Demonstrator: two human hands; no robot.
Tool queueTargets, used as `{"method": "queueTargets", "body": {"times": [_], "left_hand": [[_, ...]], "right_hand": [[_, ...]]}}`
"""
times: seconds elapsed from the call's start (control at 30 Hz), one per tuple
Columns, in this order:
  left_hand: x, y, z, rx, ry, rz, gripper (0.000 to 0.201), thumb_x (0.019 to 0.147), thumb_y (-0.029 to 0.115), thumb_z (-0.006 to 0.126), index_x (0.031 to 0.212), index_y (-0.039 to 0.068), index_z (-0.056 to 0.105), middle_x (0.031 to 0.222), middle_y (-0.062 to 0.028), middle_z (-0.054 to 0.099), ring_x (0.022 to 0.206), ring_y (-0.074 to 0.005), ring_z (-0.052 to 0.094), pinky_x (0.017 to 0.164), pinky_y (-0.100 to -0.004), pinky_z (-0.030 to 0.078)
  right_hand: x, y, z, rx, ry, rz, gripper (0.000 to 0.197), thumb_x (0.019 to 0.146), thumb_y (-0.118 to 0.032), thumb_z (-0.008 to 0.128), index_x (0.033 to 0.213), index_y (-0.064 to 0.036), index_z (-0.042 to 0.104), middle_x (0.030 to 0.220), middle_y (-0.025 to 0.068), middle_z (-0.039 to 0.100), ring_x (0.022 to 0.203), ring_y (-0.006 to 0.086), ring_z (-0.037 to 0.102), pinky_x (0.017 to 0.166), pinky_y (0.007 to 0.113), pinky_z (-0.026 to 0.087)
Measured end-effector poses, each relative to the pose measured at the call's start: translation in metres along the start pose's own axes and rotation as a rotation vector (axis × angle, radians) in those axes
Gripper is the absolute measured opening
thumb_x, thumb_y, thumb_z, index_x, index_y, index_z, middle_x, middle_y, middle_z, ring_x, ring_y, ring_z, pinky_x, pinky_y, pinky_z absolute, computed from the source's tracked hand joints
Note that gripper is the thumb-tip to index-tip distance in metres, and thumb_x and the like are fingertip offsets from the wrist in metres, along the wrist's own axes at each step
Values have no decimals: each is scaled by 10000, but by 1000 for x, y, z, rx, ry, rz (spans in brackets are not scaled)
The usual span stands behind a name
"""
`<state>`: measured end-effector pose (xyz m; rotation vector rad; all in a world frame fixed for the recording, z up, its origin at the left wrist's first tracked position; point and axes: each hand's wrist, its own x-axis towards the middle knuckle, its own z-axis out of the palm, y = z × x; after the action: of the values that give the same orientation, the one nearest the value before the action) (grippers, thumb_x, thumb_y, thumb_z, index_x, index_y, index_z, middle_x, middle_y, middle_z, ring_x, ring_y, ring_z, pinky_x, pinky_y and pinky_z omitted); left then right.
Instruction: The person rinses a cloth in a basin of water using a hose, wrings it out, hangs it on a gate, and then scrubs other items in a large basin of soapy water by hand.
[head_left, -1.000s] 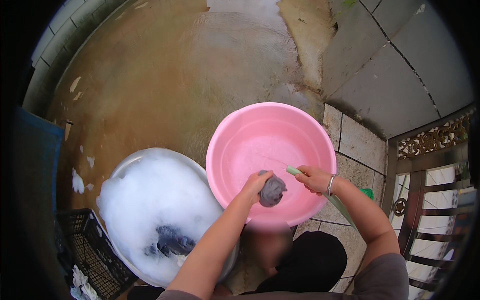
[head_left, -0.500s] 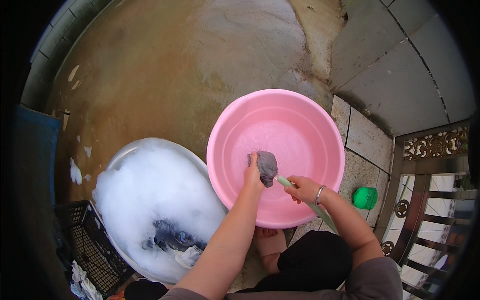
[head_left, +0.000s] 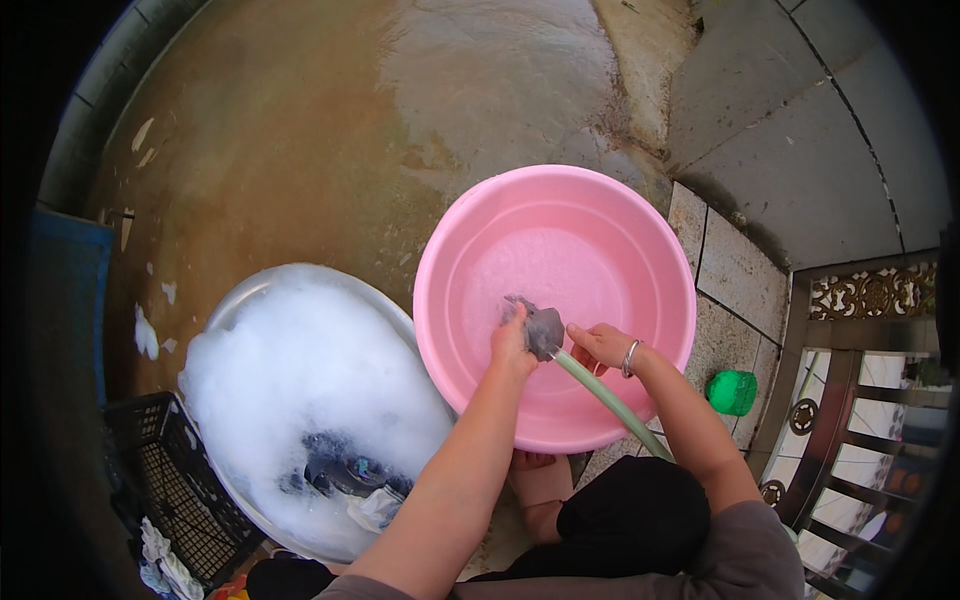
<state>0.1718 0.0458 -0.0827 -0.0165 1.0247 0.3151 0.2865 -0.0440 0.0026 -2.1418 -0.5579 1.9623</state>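
Note:
My left hand (head_left: pixel 513 340) is closed on a bunched wet grey cloth (head_left: pixel 543 330) above the middle of a big pink basin (head_left: pixel 440 245). The end of a pale green hose (head_left: pixel 610 398) meets the cloth, with water at its mouth. My right hand (head_left: pixel 600 347), a silver bangle at its wrist, hovers just above the hose, thumb and fingers apart with nothing visible between them. Whether a finger still touches the hose I cannot tell. The cloth's exact kind does not show.
To the left, touching distance from the pink basin, stands a metal basin (head_left: pixel 225 300) of white suds and dark soaked clothes (head_left: pixel 350 472). A black plastic crate (head_left: pixel 190 500) is beside it. A green container (head_left: pixel 731 392) lies right, near a wooden chair (head_left: pixel 840 440). The floor (head_left: pixel 300 130) is wet.
My right hand has let go of the hose and lifted off it, fingers spreading. My left hand, still gripping the grey cloth, has shifted slightly right. The hose end stays against the cloth.

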Motion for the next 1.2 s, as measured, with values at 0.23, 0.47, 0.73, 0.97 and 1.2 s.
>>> {"method": "queueTargets", "body": {"times": [0.23,0.47,0.73,0.97,1.2], "left_hand": [[-10,2,4,-139,36,-68,376,850,370,307,958,45,462,896,-112,536,804,-268,540,690,-453,443],[8,6,1,20,101,57,283,805,279,325,906,70,487,823,-100,540,705,-257,547,566,-472,442],[-11,21,17,172,154,-103,283,799,369,363,789,119,496,683,-17,525,528,-191,493,390,-337,365],[0,7,11,387,212,113,320,816,332,370,769,51,516,663,-69,526,491,-182,491,373,-296,357],[42,15,-35,855,417,545,232,802,189,419,880,-13,499,703,-124,529,556,-218,525,429,-316,406]], "right_hand": [[57,-24,25,606,-97,-75,539,753,-527,430,1022,-60,420,817,115,529,679,200,539,530,383,462],[123,-4,43,358,391,-470,208,752,-243,563,792,-55,483,699,41,487,606,102,456,554,242,410],[106,-34,43,102,530,-855,270,730,-292,533,770,-32,470,624,93,472,605,176,460,586,289,395],[98,-43,38,220,370,-640,268,735,-280,511,712,-13,510,575,91,483,565,163,464,562,289,405],[111,-34,-1,499,136,-510,172,690,-201,581,620,-55,523,580,-4,495,523,73,430,468,225,343]]}}
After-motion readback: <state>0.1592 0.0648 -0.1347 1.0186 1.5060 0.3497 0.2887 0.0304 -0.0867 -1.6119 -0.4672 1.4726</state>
